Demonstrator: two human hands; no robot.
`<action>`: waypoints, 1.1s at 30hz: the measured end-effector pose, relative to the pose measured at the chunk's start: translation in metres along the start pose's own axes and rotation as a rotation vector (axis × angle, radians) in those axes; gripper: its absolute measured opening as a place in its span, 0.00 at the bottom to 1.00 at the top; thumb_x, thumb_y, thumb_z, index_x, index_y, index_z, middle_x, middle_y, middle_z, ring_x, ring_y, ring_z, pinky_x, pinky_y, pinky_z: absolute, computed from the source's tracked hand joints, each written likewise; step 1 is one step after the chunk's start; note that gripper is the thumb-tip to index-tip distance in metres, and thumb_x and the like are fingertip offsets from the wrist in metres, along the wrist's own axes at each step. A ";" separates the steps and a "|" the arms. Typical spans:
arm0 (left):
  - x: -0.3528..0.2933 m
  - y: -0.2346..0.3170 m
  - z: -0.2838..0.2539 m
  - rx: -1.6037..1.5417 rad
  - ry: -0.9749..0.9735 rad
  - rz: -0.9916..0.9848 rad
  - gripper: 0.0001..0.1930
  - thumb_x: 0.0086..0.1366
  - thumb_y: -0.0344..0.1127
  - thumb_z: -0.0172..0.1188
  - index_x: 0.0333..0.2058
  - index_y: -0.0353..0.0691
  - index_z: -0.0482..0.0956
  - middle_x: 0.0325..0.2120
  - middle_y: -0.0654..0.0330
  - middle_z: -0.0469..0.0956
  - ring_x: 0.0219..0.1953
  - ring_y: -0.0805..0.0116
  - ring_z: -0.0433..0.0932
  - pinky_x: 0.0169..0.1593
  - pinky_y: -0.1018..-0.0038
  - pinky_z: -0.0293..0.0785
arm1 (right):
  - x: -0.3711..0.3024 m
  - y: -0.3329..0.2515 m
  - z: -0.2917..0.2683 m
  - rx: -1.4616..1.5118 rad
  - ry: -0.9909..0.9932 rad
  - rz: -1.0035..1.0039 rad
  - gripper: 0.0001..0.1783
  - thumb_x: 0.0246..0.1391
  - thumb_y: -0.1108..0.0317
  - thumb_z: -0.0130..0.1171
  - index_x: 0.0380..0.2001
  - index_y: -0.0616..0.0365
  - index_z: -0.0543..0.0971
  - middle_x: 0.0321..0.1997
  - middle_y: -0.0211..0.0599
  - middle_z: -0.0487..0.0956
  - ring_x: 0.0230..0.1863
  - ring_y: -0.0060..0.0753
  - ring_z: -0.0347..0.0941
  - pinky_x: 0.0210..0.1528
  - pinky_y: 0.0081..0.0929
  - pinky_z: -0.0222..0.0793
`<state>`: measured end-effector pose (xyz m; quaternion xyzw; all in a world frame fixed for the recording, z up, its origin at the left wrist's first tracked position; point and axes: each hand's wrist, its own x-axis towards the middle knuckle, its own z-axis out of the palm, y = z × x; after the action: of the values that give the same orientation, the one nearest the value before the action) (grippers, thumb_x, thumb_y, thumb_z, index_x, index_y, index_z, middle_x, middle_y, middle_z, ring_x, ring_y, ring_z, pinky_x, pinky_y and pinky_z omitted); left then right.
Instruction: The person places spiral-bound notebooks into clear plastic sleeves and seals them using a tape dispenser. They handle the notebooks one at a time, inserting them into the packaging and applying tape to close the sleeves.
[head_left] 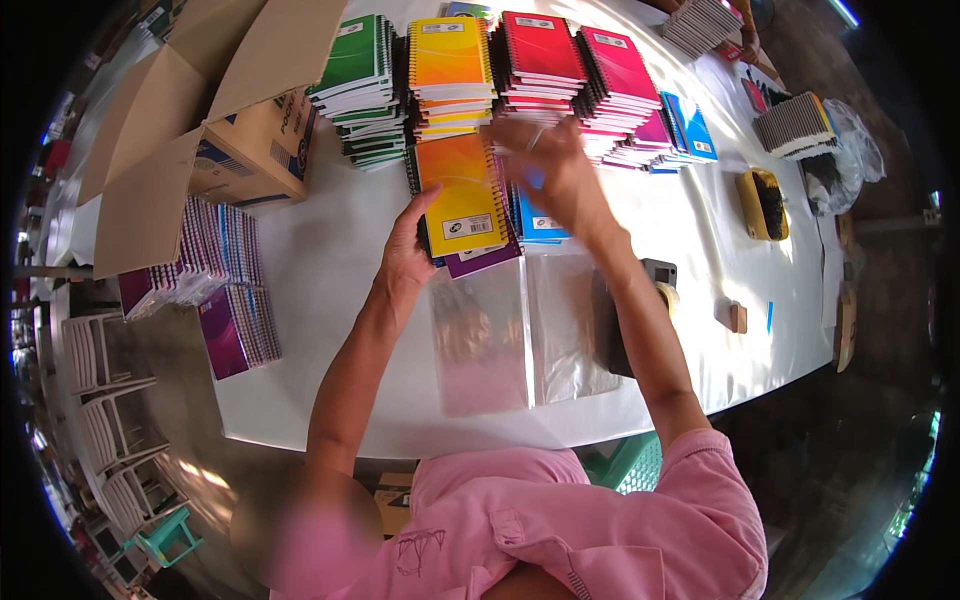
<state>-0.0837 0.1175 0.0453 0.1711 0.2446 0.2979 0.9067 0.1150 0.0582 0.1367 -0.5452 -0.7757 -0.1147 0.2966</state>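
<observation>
My left hand (408, 245) grips the left edge of a spiral notebook with a yellow-orange cover (458, 190), thumb on top. Under it a purple notebook (482, 263) sticks out at the near edge. My right hand (560, 175) is smeared by motion over the notebook's upper right corner, and its fingers cannot be read. Blue notebooks (540, 228) lie just beneath that wrist. Beyond my hands stand stacks of green (355, 55), yellow (447, 50), red (540, 45) and pink-red notebooks (620, 62). Clear plastic sleeves (480, 345) lie flat on the table nearer me.
An open cardboard box (255, 150) stands at the left, with bundled purple notebooks (238, 330) beside it. Under my right forearm is a dark tape dispenser (608, 325). A yellow container (764, 204) and wooden block (738, 318) lie rightward. Another person's hand (750, 42) shows at upper right.
</observation>
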 end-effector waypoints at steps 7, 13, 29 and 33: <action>0.021 -0.018 0.025 -0.010 -0.049 -0.050 0.37 0.59 0.64 0.58 0.57 0.43 0.69 0.52 0.57 0.75 0.52 0.62 0.75 0.52 0.62 0.75 | 0.023 0.113 0.021 -0.322 0.207 0.103 0.16 0.45 0.75 0.60 0.40 0.52 0.82 0.46 0.36 0.82 0.49 0.34 0.78 0.62 0.46 0.56; 0.032 -0.022 0.006 -0.080 -0.300 -0.061 0.46 0.55 0.74 0.49 0.63 0.46 0.61 0.58 0.57 0.69 0.59 0.59 0.69 0.61 0.57 0.67 | -0.010 -0.005 -0.013 -0.179 0.104 -0.029 0.10 0.42 0.75 0.59 0.31 0.51 0.82 0.35 0.26 0.82 0.43 0.25 0.77 0.60 0.45 0.59; 0.039 -0.035 0.025 -0.080 -0.151 -0.064 0.35 0.61 0.52 0.64 0.61 0.41 0.62 0.55 0.55 0.71 0.56 0.62 0.72 0.58 0.60 0.72 | -0.020 0.097 -0.078 0.345 0.216 0.190 0.15 0.48 0.79 0.59 0.40 0.56 0.84 0.43 0.36 0.83 0.51 0.37 0.77 0.58 0.36 0.65; 0.035 -0.045 0.017 -0.060 -0.275 -0.068 0.37 0.62 0.57 0.60 0.61 0.40 0.61 0.55 0.54 0.70 0.56 0.62 0.72 0.58 0.60 0.72 | -0.002 0.065 -0.083 1.004 -0.282 0.050 0.11 0.44 0.83 0.59 0.33 0.62 0.83 0.40 0.33 0.83 0.54 0.42 0.72 0.56 0.34 0.67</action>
<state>-0.0291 0.1023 0.0268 0.1745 0.1146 0.2481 0.9460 0.2030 0.0393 0.1923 -0.3645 -0.7542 0.3531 0.4167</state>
